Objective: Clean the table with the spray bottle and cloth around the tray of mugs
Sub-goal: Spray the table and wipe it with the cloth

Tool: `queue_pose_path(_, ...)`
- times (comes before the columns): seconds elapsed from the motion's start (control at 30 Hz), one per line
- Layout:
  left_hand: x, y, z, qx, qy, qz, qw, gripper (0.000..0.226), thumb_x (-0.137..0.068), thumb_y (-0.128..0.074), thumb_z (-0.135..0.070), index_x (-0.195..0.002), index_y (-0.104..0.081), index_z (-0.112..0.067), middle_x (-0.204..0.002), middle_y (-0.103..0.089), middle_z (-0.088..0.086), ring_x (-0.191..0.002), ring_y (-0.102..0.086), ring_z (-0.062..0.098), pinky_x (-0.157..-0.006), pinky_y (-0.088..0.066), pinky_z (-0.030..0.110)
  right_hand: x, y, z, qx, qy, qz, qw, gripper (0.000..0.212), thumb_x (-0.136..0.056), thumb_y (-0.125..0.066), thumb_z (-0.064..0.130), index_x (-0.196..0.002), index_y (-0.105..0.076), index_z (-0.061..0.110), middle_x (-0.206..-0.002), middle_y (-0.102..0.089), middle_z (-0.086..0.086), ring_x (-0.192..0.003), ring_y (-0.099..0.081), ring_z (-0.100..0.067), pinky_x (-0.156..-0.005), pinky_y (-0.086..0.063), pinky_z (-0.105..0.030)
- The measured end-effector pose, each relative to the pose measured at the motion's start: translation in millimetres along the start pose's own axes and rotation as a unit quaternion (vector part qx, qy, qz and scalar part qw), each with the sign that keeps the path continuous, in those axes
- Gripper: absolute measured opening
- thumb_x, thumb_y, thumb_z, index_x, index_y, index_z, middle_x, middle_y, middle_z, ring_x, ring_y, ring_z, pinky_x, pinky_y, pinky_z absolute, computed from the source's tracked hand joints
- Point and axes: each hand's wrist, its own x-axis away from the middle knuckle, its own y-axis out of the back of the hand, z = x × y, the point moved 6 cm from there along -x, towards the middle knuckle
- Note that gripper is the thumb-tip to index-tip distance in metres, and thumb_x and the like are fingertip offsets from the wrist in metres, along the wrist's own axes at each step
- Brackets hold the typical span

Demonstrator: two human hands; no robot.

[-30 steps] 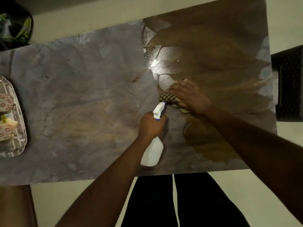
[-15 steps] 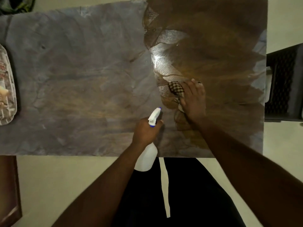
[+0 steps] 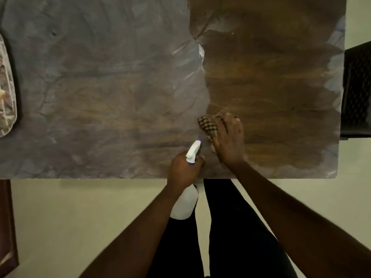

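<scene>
The right hand [image 3: 228, 141], pressing the checkered cloth [image 3: 208, 127] flat, has drawn it back toward the counter's [image 3: 100, 87] near edge, widening the wet patch. The left hand [image 3: 183, 171] grips the spray bottle [image 3: 185, 203]. The tray of mugs [image 3: 7, 93] sits at the left edge.

A: What sort of place is shown?
B: A domestic room, probably a home dining or living area.
A: On what evidence?
B: A wooden table [image 3: 120, 87] fills the upper frame above a plain pale floor [image 3: 80, 217]; a tray [image 3: 7, 93] sits at the left edge, dark latticed furniture [image 3: 357, 93] at the right edge, and a household spray bottle [image 3: 185, 203] at lower centre.
</scene>
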Motion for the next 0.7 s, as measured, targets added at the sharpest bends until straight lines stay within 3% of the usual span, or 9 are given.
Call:
queue_pose_path(0.07,2.6,7.8,10.9,0.008,-0.003,-0.009,1.000,0.030,-0.082,-0.064,-0.031,-0.070,-0.063,-0.004,-0.058,-0.064,0.016,-0.059,-0.066,0.031,-0.062,-0.053,0.037,40.7,-8.2,8.1,0.006,0.105,0.035,0.994,0.051,-0.087,-0.050,0.028,-0.135,-0.045,0.009,-0.134,-0.050,-0.019,-0.129,-0.040,-0.035,-0.111,-0.025,-0.051)
queue_pose_path(0.13,4.9,15.3,22.5,0.033,-0.009,-0.008,0.999,0.029,-0.084,-0.065,-0.032,-0.076,-0.064,-0.004,-0.059,-0.062,0.014,-0.062,-0.066,0.036,-0.060,-0.051,0.034,68.1,-0.7,-11.1,0.004,0.124,0.057,0.991,0.055,-0.085,-0.052,0.029,-0.137,-0.040,0.012,-0.135,-0.047,-0.018,-0.130,-0.038,-0.034,-0.111,-0.025,-0.052)
queue_pose_path(0.23,5.2,28.8,33.7,0.055,-0.009,-0.014,0.998,0.024,-0.084,-0.066,-0.038,-0.070,-0.059,-0.020,-0.064,-0.064,0.014,-0.062,-0.066,0.035,-0.063,-0.054,0.037,65.3,12.9,-42.7,-0.001,-0.050,0.007,0.999,0.052,-0.085,-0.046,0.027,-0.134,-0.042,0.010,-0.134,-0.046,-0.020,-0.128,-0.038,-0.037,-0.108,-0.029,-0.055)
queue_pose_path(0.3,4.9,40.6,39.2,0.065,0.003,-0.033,0.997,0.028,-0.085,-0.066,-0.034,-0.066,-0.056,-0.017,-0.060,-0.063,0.013,-0.060,-0.067,0.033,-0.062,-0.054,0.036,49.9,8.7,-24.6,-0.004,-0.191,-0.062,0.980,0.044,-0.088,-0.045,0.024,-0.129,-0.045,0.007,-0.131,-0.049,-0.022,-0.123,-0.039,-0.036,-0.105,-0.033,-0.053)
queue_pose_path(0.33,5.2,45.1,41.3,0.070,0.007,-0.038,0.997,0.029,-0.085,-0.066,-0.033,-0.066,-0.058,-0.013,-0.059,-0.063,0.014,-0.058,-0.067,0.032,-0.061,-0.054,0.034,43.7,0.3,0.2,-0.007,-0.198,-0.078,0.977,0.043,-0.089,-0.044,0.024,-0.129,-0.045,0.007,-0.132,-0.049,-0.023,-0.122,-0.037,-0.035,-0.106,-0.033,-0.052)
queue_pose_path(0.47,9.2,64.8,58.7,0.104,0.029,-0.021,0.994,0.031,-0.086,-0.068,-0.034,-0.079,-0.066,-0.003,-0.062,-0.065,0.013,-0.045,-0.058,0.019,-0.054,-0.046,0.025,79.7,-38.1,102.6,-0.002,0.111,0.001,0.994,0.048,-0.088,-0.048,0.025,-0.134,-0.042,0.011,-0.137,-0.050,-0.016,-0.130,-0.037,-0.031,-0.110,-0.026,-0.050)
queue_pose_path(0.53,8.5,75.2,68.0,0.100,0.039,-0.008,0.994,0.022,-0.085,-0.066,-0.027,-0.077,-0.065,-0.006,-0.055,-0.061,0.009,-0.038,-0.053,0.010,-0.054,-0.043,0.024,94.0,-34.3,76.5,0.005,0.127,0.041,0.991,0.050,-0.086,-0.051,0.024,-0.134,-0.045,0.013,-0.135,-0.051,-0.013,-0.130,-0.038,-0.030,-0.111,-0.026,-0.049)
queue_pose_path(0.6,6.6,85.2,72.3,0.101,0.040,0.004,0.994,0.014,-0.084,-0.064,-0.023,-0.074,-0.062,-0.013,-0.052,-0.058,0.005,-0.033,-0.049,0.006,-0.053,-0.041,0.023,92.1,-27.8,36.1,0.047,0.064,0.049,0.996,0.051,-0.086,-0.055,0.024,-0.134,-0.047,0.010,-0.138,-0.046,-0.015,-0.134,-0.033,-0.032,-0.113,-0.022,-0.048)
queue_pose_path(0.7,0.7,95.3,65.4,0.101,0.017,0.018,0.995,0.021,-0.085,-0.067,-0.030,-0.068,-0.056,-0.024,-0.060,-0.062,0.004,-0.042,-0.056,0.010,-0.052,-0.043,0.022,55.0,-11.1,12.6,0.046,-0.177,-0.031,0.983,0.046,-0.087,-0.055,0.023,-0.128,-0.049,0.005,-0.132,-0.047,-0.020,-0.124,-0.040,-0.037,-0.108,-0.029,-0.048)
